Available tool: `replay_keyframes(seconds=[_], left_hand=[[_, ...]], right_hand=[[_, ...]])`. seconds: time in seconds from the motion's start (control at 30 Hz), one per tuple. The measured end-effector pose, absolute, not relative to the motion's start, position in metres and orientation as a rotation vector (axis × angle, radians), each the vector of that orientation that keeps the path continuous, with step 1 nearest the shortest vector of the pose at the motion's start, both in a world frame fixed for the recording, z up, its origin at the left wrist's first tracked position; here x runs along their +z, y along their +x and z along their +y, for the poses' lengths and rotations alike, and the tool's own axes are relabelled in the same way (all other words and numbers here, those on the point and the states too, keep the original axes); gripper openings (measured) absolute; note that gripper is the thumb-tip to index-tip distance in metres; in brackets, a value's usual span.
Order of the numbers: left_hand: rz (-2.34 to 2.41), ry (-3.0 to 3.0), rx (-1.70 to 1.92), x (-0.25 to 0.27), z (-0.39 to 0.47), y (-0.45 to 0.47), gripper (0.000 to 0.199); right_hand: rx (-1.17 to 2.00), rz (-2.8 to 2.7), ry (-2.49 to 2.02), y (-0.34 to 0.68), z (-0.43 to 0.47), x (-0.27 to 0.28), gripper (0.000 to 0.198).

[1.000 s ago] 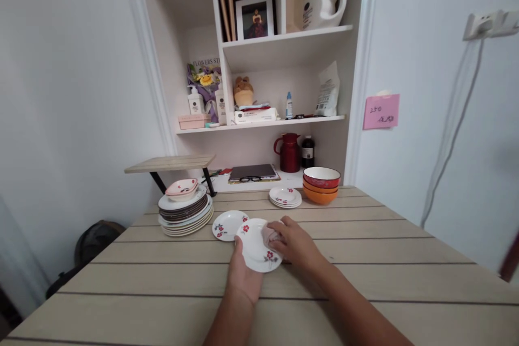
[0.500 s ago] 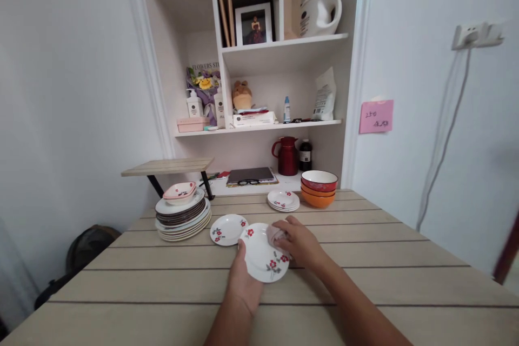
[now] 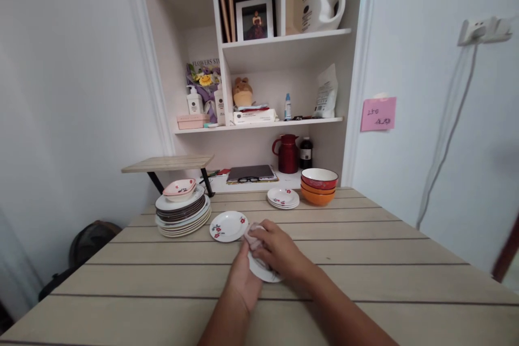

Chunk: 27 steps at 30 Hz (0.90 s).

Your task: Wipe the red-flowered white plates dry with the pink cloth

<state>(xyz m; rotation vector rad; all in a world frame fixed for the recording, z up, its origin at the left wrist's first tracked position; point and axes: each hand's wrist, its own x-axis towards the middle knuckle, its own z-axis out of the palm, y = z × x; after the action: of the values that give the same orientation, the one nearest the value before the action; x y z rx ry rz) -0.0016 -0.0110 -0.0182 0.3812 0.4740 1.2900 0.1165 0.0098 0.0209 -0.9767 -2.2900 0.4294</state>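
Observation:
My left hand grips a small white plate by its left edge, tilted above the table. Bunched in my right hand is a pale pinkish cloth, pressed on the plate's upper left face. My right hand hides most of the plate and its printed pattern. Just beyond lies another white plate with red flowers, flat on the table. A short stack of matching flowered plates sits farther back, next to stacked bowls in red and orange.
At the left stands a tall stack of plates topped with pink-rimmed bowls, beside a small raised wooden stand. Behind the wooden table are a red jug, a dark bottle, a laptop with glasses, and white shelves.
My right hand has moved the cloth leftward across the plate, from its upper right to its upper left. More of the plate is covered now. My left hand keeps its hold.

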Motion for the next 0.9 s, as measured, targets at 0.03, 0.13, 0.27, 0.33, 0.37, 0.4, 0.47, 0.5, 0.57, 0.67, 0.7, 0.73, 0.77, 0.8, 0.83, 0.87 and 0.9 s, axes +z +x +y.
replay_keyframes(seconds=[0.03,0.13,0.27,0.33,0.37,0.4,0.47,0.5,0.57,0.67,0.7,0.73,0.77,0.8,0.83,0.87,0.9], left_hand=[[0.464,0.370,1.292,-0.019,-0.010,-0.002,0.048],[0.434,0.357,1.256,-0.021,-0.010,-0.003,0.054],[0.346,0.408,1.206,-0.021,-0.011,-0.004,0.058],[0.338,0.412,1.202,-0.021,-0.012,-0.004,0.058],[0.341,0.411,1.202,-0.021,-0.013,-0.004,0.058],[0.345,0.410,1.199,-0.021,-0.013,-0.004,0.057],[0.358,0.413,1.189,-0.020,-0.013,-0.004,0.055],[0.372,0.417,1.187,-0.021,-0.013,-0.003,0.054],[0.409,0.422,1.191,-0.021,-0.013,-0.003,0.053],[0.410,0.423,1.222,-0.022,-0.010,-0.002,0.054],[0.393,0.423,1.230,-0.022,-0.010,-0.001,0.054],[0.375,0.423,1.234,-0.022,-0.009,-0.001,0.056],[0.360,0.424,1.232,-0.022,-0.009,-0.001,0.057],[0.347,0.428,1.228,-0.022,-0.009,-0.001,0.059],[0.337,0.432,1.228,-0.023,-0.008,-0.001,0.060],[0.329,0.437,1.230,-0.024,-0.008,-0.001,0.061],[0.324,0.442,1.234,-0.026,-0.008,-0.002,0.062]], right_hand=[[0.505,-2.323,-0.947,0.122,0.008,0.023,0.039],[0.742,-2.437,-0.823,0.143,0.006,0.027,0.037],[0.789,-2.425,-0.970,0.164,0.010,0.031,0.043],[0.681,-2.402,-1.097,0.169,0.011,0.031,0.043],[0.648,-2.411,-1.131,0.170,0.011,0.032,0.042],[0.647,-2.439,-1.134,0.170,0.010,0.032,0.040],[0.707,-2.520,-1.048,0.167,0.006,0.031,0.037],[0.741,-2.545,-0.979,0.163,0.004,0.031,0.037],[0.748,-2.515,-0.888,0.150,0.002,0.028,0.036],[0.572,-2.334,-0.969,0.127,0.005,0.023,0.033],[0.495,-2.295,-1.018,0.121,0.008,0.021,0.034],[0.420,-2.251,-1.074,0.118,0.012,0.021,0.034],[0.358,-2.214,-1.132,0.117,0.016,0.020,0.034],[0.312,-2.181,-1.199,0.119,0.020,0.020,0.033],[0.285,-2.160,-1.268,0.124,0.023,0.020,0.033],[0.273,-2.154,-1.336,0.130,0.025,0.021,0.033],[0.272,-2.165,-1.401,0.138,0.025,0.021,0.034]])
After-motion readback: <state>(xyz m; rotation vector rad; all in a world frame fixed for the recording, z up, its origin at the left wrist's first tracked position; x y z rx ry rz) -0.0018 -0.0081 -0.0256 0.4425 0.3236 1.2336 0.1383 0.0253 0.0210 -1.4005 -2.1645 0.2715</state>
